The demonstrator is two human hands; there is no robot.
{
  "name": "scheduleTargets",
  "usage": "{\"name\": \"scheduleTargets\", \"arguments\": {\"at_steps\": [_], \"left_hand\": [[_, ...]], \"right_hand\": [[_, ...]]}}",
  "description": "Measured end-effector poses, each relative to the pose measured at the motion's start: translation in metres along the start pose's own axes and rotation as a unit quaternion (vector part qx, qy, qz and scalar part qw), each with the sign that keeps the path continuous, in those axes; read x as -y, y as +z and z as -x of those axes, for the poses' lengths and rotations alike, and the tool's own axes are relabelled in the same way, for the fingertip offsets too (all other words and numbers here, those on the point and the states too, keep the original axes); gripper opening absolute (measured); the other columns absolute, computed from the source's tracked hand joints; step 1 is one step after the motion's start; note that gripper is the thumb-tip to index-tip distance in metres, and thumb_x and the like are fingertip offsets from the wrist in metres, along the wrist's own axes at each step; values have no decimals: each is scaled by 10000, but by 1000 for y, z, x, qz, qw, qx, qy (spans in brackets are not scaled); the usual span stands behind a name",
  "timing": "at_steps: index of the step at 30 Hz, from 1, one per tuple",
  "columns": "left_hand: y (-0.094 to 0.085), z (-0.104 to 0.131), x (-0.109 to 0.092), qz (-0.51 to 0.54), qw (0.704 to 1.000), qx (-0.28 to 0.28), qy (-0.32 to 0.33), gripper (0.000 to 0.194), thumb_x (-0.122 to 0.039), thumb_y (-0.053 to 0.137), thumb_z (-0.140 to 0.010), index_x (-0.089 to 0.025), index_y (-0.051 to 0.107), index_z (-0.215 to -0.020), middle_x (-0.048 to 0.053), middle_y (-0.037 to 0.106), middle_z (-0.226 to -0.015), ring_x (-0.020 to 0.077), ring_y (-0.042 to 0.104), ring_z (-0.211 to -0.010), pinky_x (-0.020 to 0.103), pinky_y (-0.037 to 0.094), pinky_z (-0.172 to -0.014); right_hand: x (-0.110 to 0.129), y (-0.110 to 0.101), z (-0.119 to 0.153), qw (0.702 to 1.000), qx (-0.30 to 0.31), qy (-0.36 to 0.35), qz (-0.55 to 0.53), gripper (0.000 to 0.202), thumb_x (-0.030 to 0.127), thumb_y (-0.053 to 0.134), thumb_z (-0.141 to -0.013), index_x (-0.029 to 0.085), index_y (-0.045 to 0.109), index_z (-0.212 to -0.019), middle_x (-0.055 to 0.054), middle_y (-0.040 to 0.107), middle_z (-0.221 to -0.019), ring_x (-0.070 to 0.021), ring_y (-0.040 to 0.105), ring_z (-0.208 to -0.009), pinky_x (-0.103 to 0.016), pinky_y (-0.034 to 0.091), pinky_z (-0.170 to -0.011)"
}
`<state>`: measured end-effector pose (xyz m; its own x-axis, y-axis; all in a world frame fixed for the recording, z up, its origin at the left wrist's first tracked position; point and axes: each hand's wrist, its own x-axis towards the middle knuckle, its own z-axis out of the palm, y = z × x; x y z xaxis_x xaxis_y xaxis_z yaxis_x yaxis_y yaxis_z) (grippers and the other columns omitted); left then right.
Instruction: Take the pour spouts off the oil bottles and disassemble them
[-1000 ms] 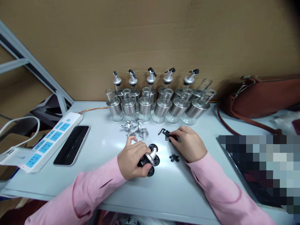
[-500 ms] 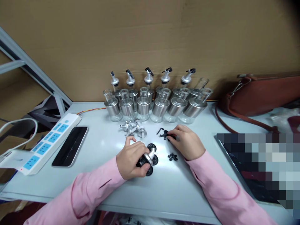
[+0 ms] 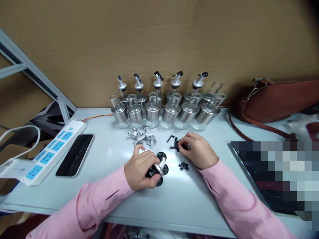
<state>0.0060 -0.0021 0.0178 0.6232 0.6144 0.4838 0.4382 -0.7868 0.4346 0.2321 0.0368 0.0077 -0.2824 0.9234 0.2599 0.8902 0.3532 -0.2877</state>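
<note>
Between its thumb and fingers my left hand (image 3: 141, 168) grips a silver pour spout (image 3: 159, 166) with a black stopper, its bent neck tilted to the upper right. Black ribbed stoppers (image 3: 161, 156) lie on the table just beside and below it. My right hand (image 3: 198, 149) is at a small pile of black levers (image 3: 175, 145), fingertips pinched together on the pile's right side. What the fingertips hold, if anything, is partly hidden. A single black lever (image 3: 170, 138) lies apart to the left. Several tiny black caps (image 3: 183, 166) sit below my right hand.
Loose silver spouts (image 3: 141, 135) are heaped at centre left. Behind stand two rows of glass bottles (image 3: 152, 114) with metal bands, several in back fitted with spouts. A power strip (image 3: 50, 152) and phone (image 3: 75, 155) are left; a brown bag (image 3: 281, 103) and pixelated screen (image 3: 269, 179) right.
My right fingertips have shifted slightly at the lever pile, and the levers there have spread a little. My left hand keeps hold of the pour spout, almost still.
</note>
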Motion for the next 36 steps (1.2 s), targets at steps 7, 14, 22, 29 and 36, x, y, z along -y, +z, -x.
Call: {"name": "scheduleTargets", "arguments": {"at_steps": [7, 14, 22, 29, 36], "left_hand": [[0, -1, 1, 0, 1000, 5, -4, 192, -324, 312, -792, -171, 425, -764, -16, 484, -613, 133, 437, -561, 361, 266, -757], [0, 0, 0, 1, 1000, 1, -2, 192, -325, 318, -789, -170, 429, -762, -16, 488, -610, 134, 444, -562, 360, 268, -756], [0, -1, 1, -3, 1000, 10, -3, 184, -318, 318, -786, -172, 428, -765, -17, 492, -606, 134, 446, -557, 360, 260, -759], [1, -1, 1, -13, 1000, 4, -1, 200, -325, 313, -800, -169, 435, -772, -21, 490, -608, 133, 455, -556, 358, 254, -773], [-1, -1, -2, -20, 1000, -3, 1, 195, -324, 312, -792, -172, 434, -773, -20, 500, -604, 136, 470, -554, 357, 250, -786]], "right_hand": [[-5, -5, 1, 999, 40, -20, -7, 101, 195, 609, -703, 195, 686, -768, -35, 614, -744, -192, 559, -730, -302, 402, -654], [2, -8, 1, 997, 61, -30, 43, 69, 193, 620, -703, 209, 683, -724, -19, 634, -735, -195, 572, -766, -313, 320, -633], [-17, -17, 1, 995, 45, -60, 68, 88, 202, 599, -715, 200, 684, -735, -27, 616, -719, -196, 574, -733, -320, 354, -636], [-22, -13, 4, 992, 117, -25, -37, 290, 281, 647, -686, 182, 630, -958, -47, 595, -824, -170, 592, -674, -297, 483, -643], [-17, -7, 1, 994, 99, -25, -38, 158, 229, 587, -746, 174, 628, -888, -46, 587, -801, -160, 589, -648, -293, 493, -628]]}}
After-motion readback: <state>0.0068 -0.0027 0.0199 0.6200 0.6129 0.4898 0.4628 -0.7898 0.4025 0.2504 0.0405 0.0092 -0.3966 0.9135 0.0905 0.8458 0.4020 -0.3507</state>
